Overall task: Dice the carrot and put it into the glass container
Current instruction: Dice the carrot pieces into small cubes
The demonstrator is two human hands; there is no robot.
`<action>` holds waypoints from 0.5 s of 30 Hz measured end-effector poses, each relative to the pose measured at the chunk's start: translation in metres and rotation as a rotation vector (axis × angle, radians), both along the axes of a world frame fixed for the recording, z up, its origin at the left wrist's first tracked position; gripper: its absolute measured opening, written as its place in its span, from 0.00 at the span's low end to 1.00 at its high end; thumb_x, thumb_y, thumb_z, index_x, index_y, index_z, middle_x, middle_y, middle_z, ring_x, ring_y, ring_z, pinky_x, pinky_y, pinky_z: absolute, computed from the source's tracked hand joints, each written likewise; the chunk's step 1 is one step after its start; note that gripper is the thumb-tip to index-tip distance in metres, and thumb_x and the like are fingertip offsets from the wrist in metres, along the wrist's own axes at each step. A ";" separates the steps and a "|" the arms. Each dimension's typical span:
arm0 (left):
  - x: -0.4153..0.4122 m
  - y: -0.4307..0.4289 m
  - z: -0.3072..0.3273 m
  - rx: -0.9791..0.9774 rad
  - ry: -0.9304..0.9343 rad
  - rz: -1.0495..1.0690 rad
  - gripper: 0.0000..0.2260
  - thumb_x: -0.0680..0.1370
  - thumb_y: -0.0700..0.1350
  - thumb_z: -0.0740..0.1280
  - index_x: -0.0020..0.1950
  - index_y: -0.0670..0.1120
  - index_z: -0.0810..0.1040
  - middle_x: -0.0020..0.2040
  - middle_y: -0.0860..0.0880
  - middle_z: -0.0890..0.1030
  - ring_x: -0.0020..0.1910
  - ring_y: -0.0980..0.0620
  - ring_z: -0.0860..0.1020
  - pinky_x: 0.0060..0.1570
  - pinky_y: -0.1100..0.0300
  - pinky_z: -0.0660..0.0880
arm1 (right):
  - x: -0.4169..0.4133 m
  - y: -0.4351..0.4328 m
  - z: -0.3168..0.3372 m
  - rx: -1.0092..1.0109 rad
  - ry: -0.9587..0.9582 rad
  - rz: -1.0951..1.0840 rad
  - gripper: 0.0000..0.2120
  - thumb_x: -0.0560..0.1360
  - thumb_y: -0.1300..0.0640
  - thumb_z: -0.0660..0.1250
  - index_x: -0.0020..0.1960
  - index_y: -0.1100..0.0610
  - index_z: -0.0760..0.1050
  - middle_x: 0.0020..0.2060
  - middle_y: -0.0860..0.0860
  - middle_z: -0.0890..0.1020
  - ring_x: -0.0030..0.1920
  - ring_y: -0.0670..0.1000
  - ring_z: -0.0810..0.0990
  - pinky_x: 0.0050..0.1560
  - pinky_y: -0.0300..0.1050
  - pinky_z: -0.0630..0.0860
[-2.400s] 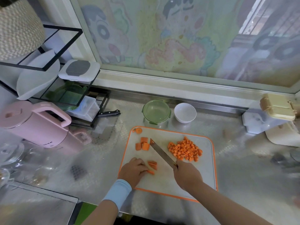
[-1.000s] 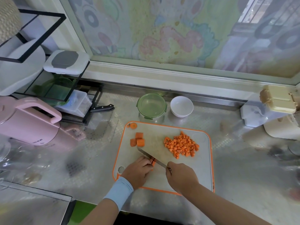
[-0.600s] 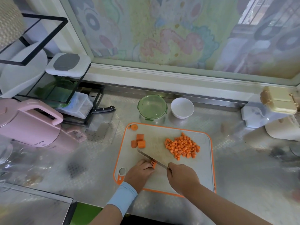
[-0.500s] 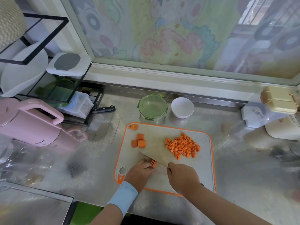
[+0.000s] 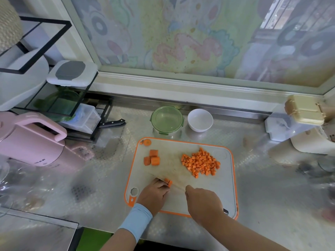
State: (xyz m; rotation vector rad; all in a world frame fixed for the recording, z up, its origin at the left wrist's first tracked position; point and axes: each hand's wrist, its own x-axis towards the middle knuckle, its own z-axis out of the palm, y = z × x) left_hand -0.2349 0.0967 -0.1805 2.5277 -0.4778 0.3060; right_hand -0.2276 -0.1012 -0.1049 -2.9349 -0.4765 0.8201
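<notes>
Now left hand point(image 5: 154, 194) holds carrot strips point(image 5: 168, 182), right hand point(image 5: 203, 201) grips knife point(image 5: 177, 186); lid point(image 5: 166, 120) covers container point(image 5: 168, 134).

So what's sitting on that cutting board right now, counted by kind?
Large carrot chunks: 3
Carrot end slice: 1
Pile of diced carrot: 1
Carrot piece held by the left hand: 1
Knife in the right hand: 1
Total: 7

Open cutting board point(image 5: 170, 160) between carrot chunks point(image 5: 152, 158) and diced pile point(image 5: 200, 163); green lid point(image 5: 166, 119) covers glass container point(image 5: 167, 133)
</notes>
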 end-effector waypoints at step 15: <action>-0.006 0.001 -0.015 -0.069 0.034 0.050 0.08 0.73 0.41 0.65 0.40 0.43 0.84 0.41 0.49 0.82 0.45 0.53 0.74 0.45 0.64 0.71 | 0.018 0.011 -0.016 0.092 0.085 -0.064 0.05 0.83 0.56 0.53 0.49 0.52 0.66 0.33 0.48 0.69 0.36 0.54 0.73 0.29 0.45 0.64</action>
